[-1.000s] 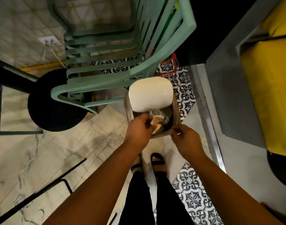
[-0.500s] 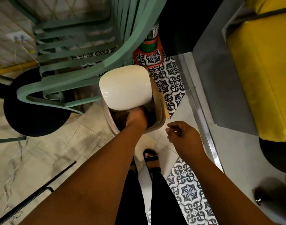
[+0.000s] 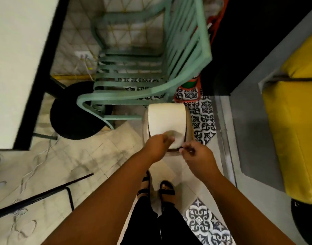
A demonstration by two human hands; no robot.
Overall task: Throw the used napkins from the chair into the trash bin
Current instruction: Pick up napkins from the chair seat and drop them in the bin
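Since half a second ago, your left hand (image 3: 157, 146) has come up out of the bin (image 3: 167, 128) and the white lid (image 3: 166, 122) now lies nearly shut over the opening, with only a dark slit along its right side and near edge.

At upper left of the frame is a white tabletop (image 3: 15, 68); at upper centre the green chair (image 3: 148, 68), its slatted seat showing no napkins from this angle. At right is a yellow cushion (image 3: 293, 129). The bin stands at centre, just below the chair's front edge and touching nothing else you can make out, on patterned floor tiles (image 3: 203, 121).

Your left hand sits at the lid's near edge, fingers curled together, a blurred pale patch just beyond them; whether that is a napkin or lid glare cannot be told. Your right hand (image 3: 196, 153), just right of it, has fingers loosely curled with thumb and forefinger pinched; whether it holds anything cannot be told either.

No napkins show plainly; by the look of it they are inside the bin, hidden under the lid.

Judging by this, you are at the closing end of the drop. Next, check both hands are empty, let the lid settle, and look back at the chair for leftovers.
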